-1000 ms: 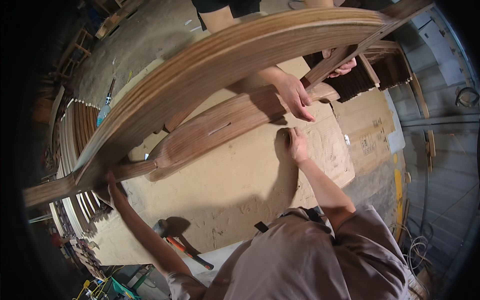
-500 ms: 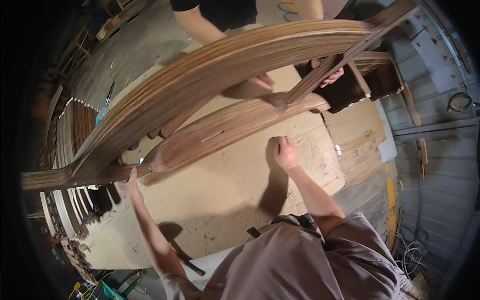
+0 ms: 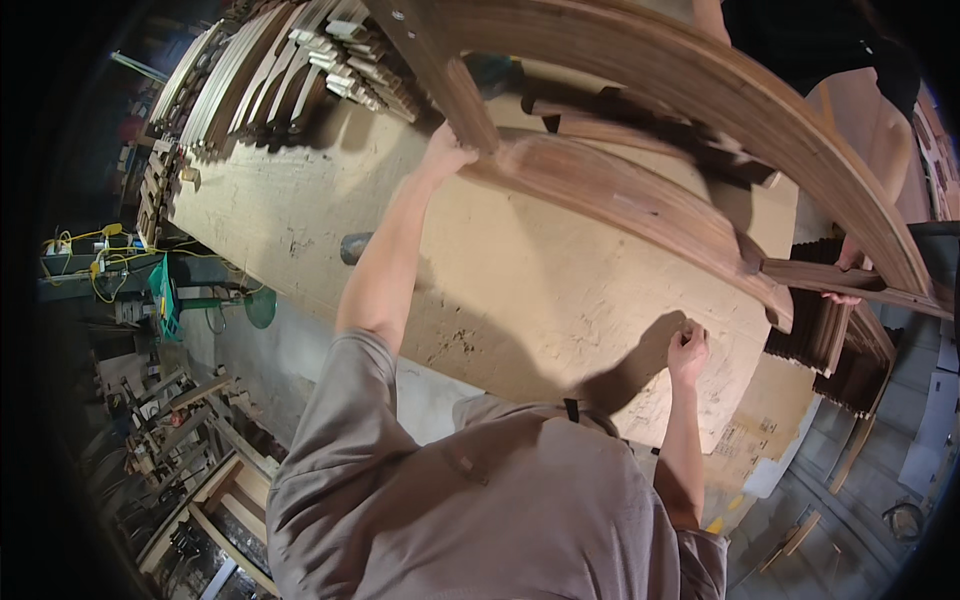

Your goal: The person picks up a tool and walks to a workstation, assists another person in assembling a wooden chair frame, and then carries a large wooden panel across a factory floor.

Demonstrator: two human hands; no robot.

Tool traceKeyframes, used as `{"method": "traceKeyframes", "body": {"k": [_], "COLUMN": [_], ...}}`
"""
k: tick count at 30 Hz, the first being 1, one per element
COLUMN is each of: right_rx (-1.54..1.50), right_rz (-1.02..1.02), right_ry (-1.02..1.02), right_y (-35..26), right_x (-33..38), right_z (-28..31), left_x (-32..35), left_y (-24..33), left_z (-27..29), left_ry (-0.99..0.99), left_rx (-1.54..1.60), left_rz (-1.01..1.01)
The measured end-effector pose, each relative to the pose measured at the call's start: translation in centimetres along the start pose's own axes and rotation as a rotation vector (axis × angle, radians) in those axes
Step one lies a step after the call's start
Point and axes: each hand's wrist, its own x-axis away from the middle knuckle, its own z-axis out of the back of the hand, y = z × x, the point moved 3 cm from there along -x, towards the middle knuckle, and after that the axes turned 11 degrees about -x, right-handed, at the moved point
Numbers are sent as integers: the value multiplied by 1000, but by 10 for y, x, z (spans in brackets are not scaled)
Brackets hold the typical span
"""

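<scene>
A large brown wooden furniture frame [image 3: 610,185] with a curved top rail is held above the cardboard-covered bench. My left hand [image 3: 447,155] grips the frame's left post, beside the joint with the lower curved rail. Lower right, my right hand [image 3: 687,352] is held over the bench with curled fingers, apart from the frame. Whatever it may hold is too small to make out. At the far right, a co-worker's hand [image 3: 850,265] grips the frame's other post.
Several curved wooden slats [image 3: 270,75] stand in a row at the bench's far left. Dark wooden parts [image 3: 850,340] are stacked at the right end. A dark cylinder [image 3: 354,248] sits beside my left forearm. A green tool [image 3: 262,308] and yellow cords [image 3: 110,262] are off the bench's left edge.
My view has turned, and the frame now slopes down to the right instead of up. My left hand keeps its grip on the left post; my right hand stays curled off the frame.
</scene>
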Motion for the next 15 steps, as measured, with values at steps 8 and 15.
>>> {"method": "traceKeyframes", "body": {"k": [8, 15], "right_rx": [47, -55], "right_rz": [-33, -45], "right_ry": [49, 148], "right_y": [-12, -9], "right_x": [1, 3], "right_z": [5, -2], "left_x": [-2, -14], "left_y": [22, -15], "left_z": [-14, -6], "left_ry": [162, 252], "left_rx": [-334, -130], "left_rz": [128, 24]}}
